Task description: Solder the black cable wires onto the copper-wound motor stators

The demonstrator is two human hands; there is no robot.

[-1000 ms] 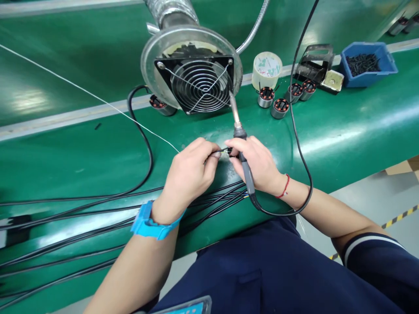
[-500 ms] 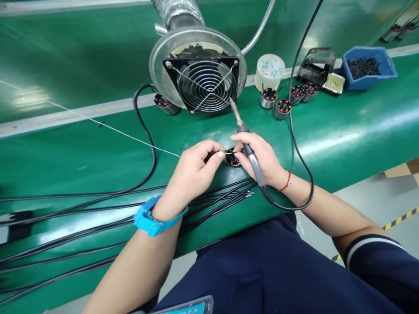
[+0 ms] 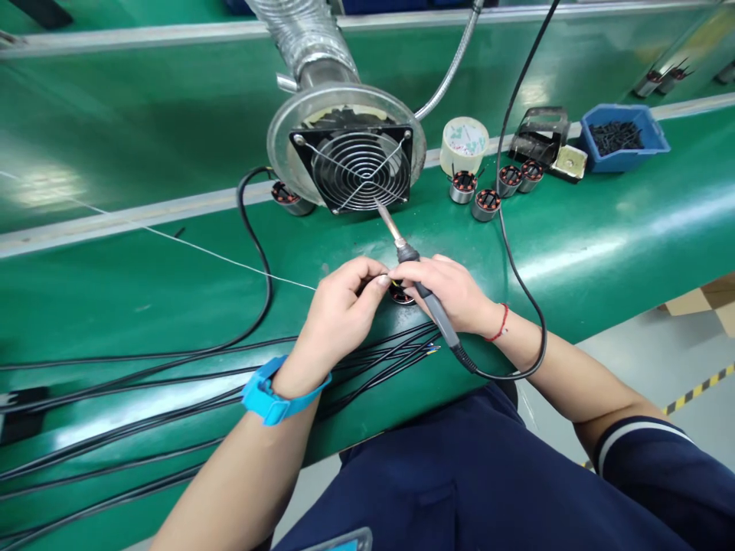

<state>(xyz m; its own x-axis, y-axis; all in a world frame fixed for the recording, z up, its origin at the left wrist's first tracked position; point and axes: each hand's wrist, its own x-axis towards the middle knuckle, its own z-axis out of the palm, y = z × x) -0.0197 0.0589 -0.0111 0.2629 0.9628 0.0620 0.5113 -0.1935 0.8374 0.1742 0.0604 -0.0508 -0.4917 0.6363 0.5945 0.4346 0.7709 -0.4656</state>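
My left hand (image 3: 348, 306) pinches a thin black cable with a yellow wire (image 3: 395, 283) at its end. A thin pale strand (image 3: 230, 260) runs from the upper left to behind this hand. In my right hand (image 3: 451, 295) rests a soldering iron (image 3: 435, 310), its metal tip pointing up and away toward the fan. The fingertips of my right hand meet those of the left at the wire; the exact contact is hidden. Just under the fingertips stands a small round motor stator (image 3: 402, 295), partly covered by both hands.
A fume extractor fan (image 3: 363, 170) hangs ahead. Several stators (image 3: 487, 205) stand to the right by a tape roll (image 3: 465, 145), a soldering stand (image 3: 540, 136) and a blue bin (image 3: 625, 157) of black pieces. Black cables (image 3: 172, 405) lie across the left of the green bench (image 3: 574, 252).
The iron's tip has swung left and down in view, below the fan's centre. My right fingers have come closer to the left fingertips. The camera view has shifted slightly.
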